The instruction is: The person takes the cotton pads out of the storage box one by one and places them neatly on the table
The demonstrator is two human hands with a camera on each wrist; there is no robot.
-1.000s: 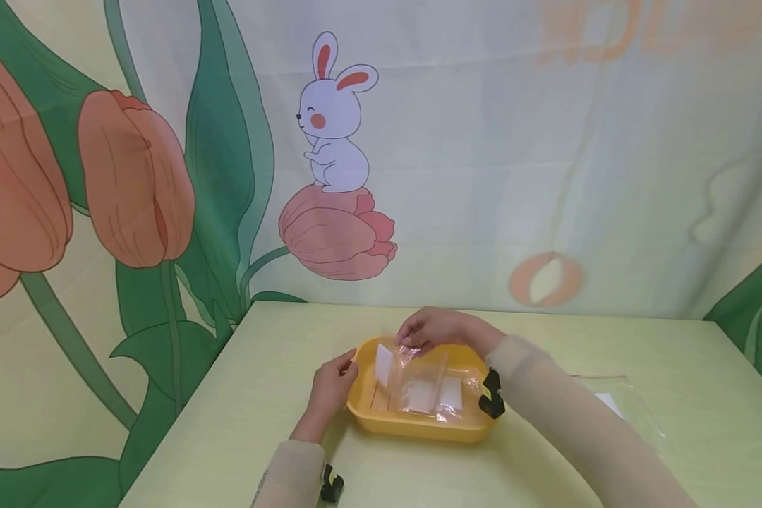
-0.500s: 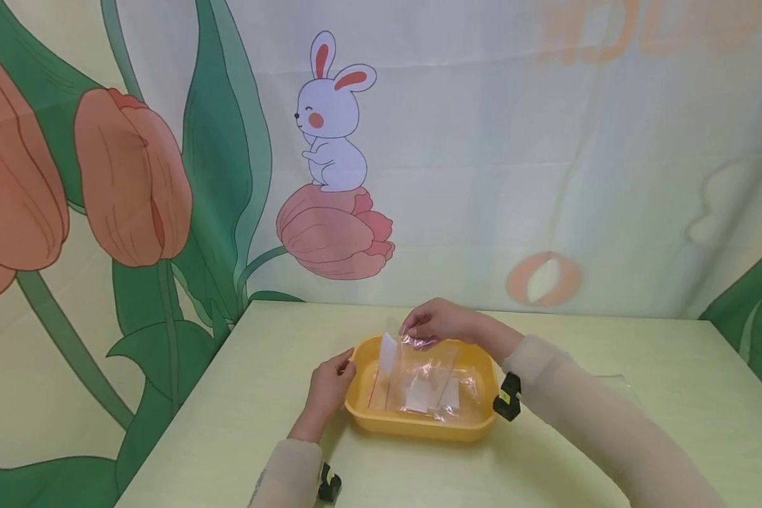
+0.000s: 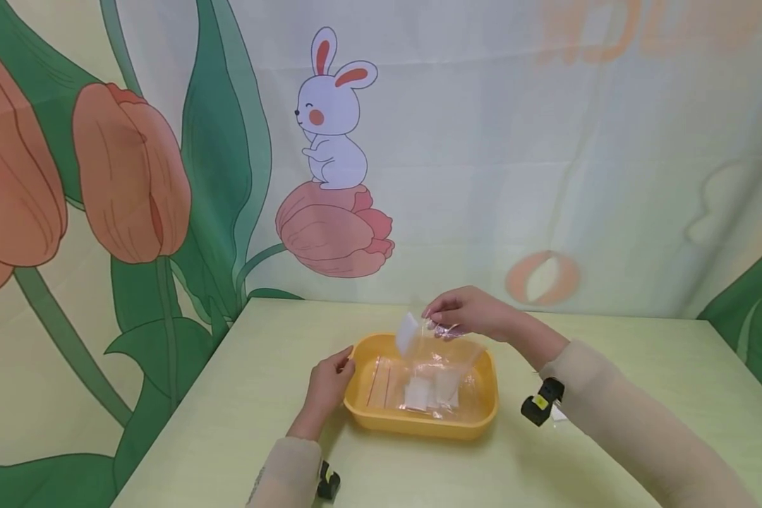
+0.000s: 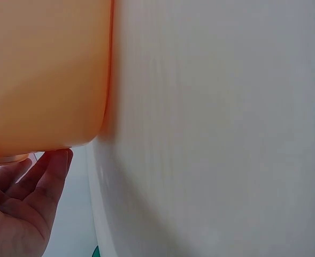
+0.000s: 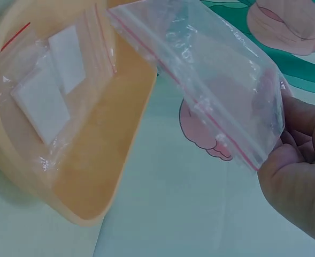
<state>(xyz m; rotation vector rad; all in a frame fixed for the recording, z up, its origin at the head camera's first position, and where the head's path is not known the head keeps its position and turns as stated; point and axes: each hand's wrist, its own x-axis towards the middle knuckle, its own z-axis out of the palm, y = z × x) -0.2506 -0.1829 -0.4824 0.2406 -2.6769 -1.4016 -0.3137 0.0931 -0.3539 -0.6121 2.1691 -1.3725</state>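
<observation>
In the head view, my right hand [image 3: 473, 310] pinches a clear zip-lock bag [image 3: 428, 346] by its edge, above the yellow plastic basin [image 3: 419, 425]. A white card [image 3: 406, 335] shows at the bag's left end. The red seal line of the zip-lock bag [image 5: 200, 107] runs slantwise in the right wrist view. My left hand [image 3: 327, 384] holds the basin's left end at the rim; in the left wrist view, fingers [image 4: 53, 176] of it touch the outer wall. Inside the basin lie more zip-lock bags with white cards [image 5: 42, 104], partly overlapping.
The basin stands on a pale yellow-green table [image 3: 241, 423]. A bag with a white card [image 3: 559, 415] lies right of it, mostly hidden by my right sleeve. A printed curtain [image 3: 444, 176] hangs behind the table.
My right hand has risen and moved right, lifting the pinched bag and its white card out of the basin's left part. Red seal lines beneath are more exposed. The left hand stays put.
</observation>
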